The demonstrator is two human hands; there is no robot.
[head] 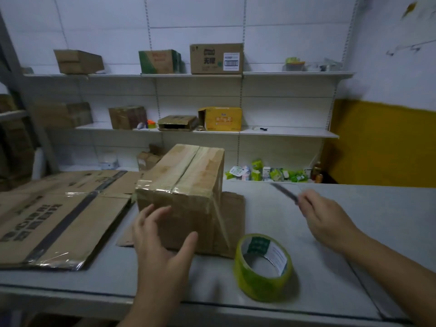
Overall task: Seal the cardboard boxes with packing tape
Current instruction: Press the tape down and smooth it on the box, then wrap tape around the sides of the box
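Your table (271, 208) is carrying flattened cartons (54, 220) at the left. A box (179, 199) is sitting on a cardboard sheet (232, 208) mid-table, and a tape roll (257, 286) is resting just beside it, nearer the front edge.

Left hand (162, 234) open, fingers (151, 215) spread, right hand (330, 220) farther out, pinching thin dark tool (284, 193).

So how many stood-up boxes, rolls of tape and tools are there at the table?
cardboard box, standing up: 1
tape roll: 1
dark tool, blurred, held in the right hand: 1
Total: 3
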